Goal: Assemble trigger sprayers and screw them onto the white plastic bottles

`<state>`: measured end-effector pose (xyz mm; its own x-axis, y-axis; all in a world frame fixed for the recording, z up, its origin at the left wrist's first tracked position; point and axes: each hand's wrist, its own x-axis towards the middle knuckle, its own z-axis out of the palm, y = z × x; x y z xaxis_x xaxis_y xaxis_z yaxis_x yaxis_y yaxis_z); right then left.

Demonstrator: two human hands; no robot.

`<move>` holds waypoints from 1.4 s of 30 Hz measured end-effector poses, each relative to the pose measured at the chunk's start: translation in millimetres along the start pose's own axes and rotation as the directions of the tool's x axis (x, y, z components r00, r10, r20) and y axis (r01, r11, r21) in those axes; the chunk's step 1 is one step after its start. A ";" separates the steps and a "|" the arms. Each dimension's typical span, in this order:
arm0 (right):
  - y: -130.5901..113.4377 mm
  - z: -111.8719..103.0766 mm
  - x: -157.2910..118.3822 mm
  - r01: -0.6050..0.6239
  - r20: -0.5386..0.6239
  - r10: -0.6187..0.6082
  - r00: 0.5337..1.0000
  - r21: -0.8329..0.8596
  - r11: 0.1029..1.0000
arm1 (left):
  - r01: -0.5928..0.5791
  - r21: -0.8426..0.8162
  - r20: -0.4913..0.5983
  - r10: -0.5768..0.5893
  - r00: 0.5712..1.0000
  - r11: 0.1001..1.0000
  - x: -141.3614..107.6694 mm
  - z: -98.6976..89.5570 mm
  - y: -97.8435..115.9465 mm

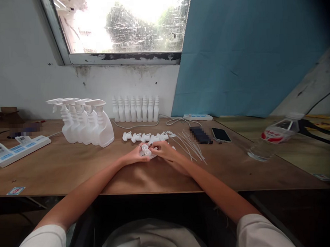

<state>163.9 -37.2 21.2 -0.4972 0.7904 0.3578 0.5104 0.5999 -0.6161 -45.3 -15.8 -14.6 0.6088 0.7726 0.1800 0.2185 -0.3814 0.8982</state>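
My left hand (134, 155) curls round a few small, round, white plastic caps (148, 152) just above the tabletop, thumb in front. My right hand (164, 151) is closed beside them, its fingertips bent down against the same cluster. What those fingertips pinch is too small to make out. Behind both hands lies a row of white spray trigger heads (136, 138), partly hidden by my fingers. Thin white dip tubes (192, 146) are spread loosely on the table to the right of my right hand.
Assembled white spray bottles (103, 128) stand at left, and several slim white bottles (136, 109) line the wall. Power strips (21, 149) lie at left and back. A phone (221, 135), a blurred dark object (200, 135) and a clear water bottle (276, 137) are on the right.
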 end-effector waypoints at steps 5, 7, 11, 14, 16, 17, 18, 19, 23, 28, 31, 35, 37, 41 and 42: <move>2.4 14.5 4.2 -0.066 -0.104 0.072 0.992 0.059 0.996 | -0.010 0.129 -0.064 0.018 0.998 0.992 0.8 8.9 5.9; 10.0 8.1 8.8 -0.024 -0.109 0.029 0.994 0.047 0.999 | 0.003 0.141 -0.089 0.010 0.996 0.990 2.6 11.6 5.5; 46.8 -35.1 21.2 -0.245 -0.247 0.170 0.954 -0.313 0.918 | -0.008 0.066 -0.083 0.014 0.996 0.998 5.1 11.3 1.0; 82.3 -69.3 22.6 -0.370 -0.262 0.268 0.927 -0.534 0.760 | 0.017 0.005 -0.069 -0.017 0.997 1.000 5.5 8.5 -1.6; 101.3 -80.4 18.8 -0.377 -0.236 0.294 0.926 -0.575 0.726 | 0.032 -0.014 -0.075 -0.033 0.997 0.999 4.9 7.1 -1.4; 108.5 -82.3 16.4 -0.373 -0.223 0.299 0.928 -0.591 0.716 | 0.036 -0.018 -0.081 -0.037 0.996 0.999 4.5 6.7 -0.8; 114.1 -82.7 14.4 -0.365 -0.211 0.300 0.930 -0.605 0.707 | 0.037 -0.020 -0.087 -0.038 0.995 0.999 4.0 6.4 0.0; 118.0 -82.1 13.0 -0.357 -0.205 0.295 0.933 -0.617 0.701 | 0.038 -0.019 -0.091 -0.039 0.995 0.999 3.5 6.3 0.9; 114.8 -81.0 15.0 -0.348 -0.255 0.238 0.937 -0.637 0.688 | 0.051 -0.015 -0.086 -0.052 0.995 0.999 2.7 6.4 3.1; 62.4 -66.0 16.1 0.020 -0.380 -0.172 0.909 -0.372 0.928 | 0.026 -0.026 -0.077 -0.028 0.997 0.999 3.5 6.9 2.0; 23.6 -35.7 8.5 0.373 -0.304 -0.457 0.836 -0.295 0.879 | 0.018 -0.023 -0.088 -0.020 0.996 1.000 3.6 6.7 2.2; -0.4 1.2 -2.1 0.594 -0.084 -0.668 0.739 -0.387 0.705 | -0.003 -0.013 -0.111 0.001 0.994 1.000 4.1 6.4 0.9; -0.8 9.7 -5.5 0.636 0.031 -0.681 0.732 -0.388 0.666 | -0.023 -0.006 -0.107 0.022 0.994 1.000 4.8 6.8 -0.8; 2.6 13.2 -8.7 0.561 0.010 -0.576 0.817 -0.242 0.792 | -0.065 0.082 -0.111 0.074 0.991 0.995 5.6 9.3 -1.1; 2.2 13.0 -8.1 0.513 -0.035 -0.528 0.849 -0.187 0.838 | -0.075 0.124 -0.111 0.089 0.990 0.990 5.5 9.8 0.1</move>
<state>159.9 -44.0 7.8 -0.6667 0.3586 0.6534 0.3033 0.9313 -0.2017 -34.4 -16.6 -17.5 0.5375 0.7873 0.3021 0.2650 -0.4978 0.8258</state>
